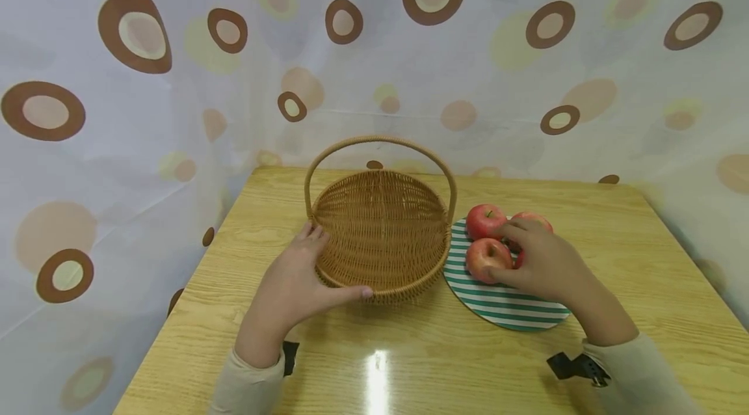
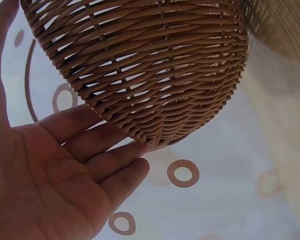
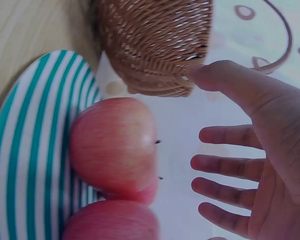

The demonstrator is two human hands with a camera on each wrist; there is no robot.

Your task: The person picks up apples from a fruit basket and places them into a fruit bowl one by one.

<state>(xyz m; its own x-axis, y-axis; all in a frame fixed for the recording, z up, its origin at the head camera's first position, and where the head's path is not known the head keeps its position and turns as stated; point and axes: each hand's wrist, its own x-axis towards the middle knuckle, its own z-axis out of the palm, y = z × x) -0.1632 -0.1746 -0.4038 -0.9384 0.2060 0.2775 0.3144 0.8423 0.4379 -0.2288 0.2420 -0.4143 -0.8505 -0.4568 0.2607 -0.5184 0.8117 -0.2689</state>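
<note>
A wicker basket (image 1: 383, 233) with a tall arched handle stands upright on the table, its woven inside bare. My left hand (image 1: 290, 288) is at its left side, thumb stretched along the front rim and fingers at the left rim. In the left wrist view those fingers (image 2: 112, 162) are fairly straight and touch the basket's edge. Right of the basket, several red apples (image 1: 487, 260) sit together on a green-and-white striped round mat (image 1: 515, 314). Over them hovers my right hand (image 1: 547, 265), fingers spread, palm holding nothing; it partly hides the back apples.
The light wood table (image 1: 339, 363) reaches toward a patterned curtain (image 1: 374, 77) hung behind and at the sides. The basket's handle (image 1: 380, 139) rises in front of that curtain. The mat's left edge lies close against the basket's right side.
</note>
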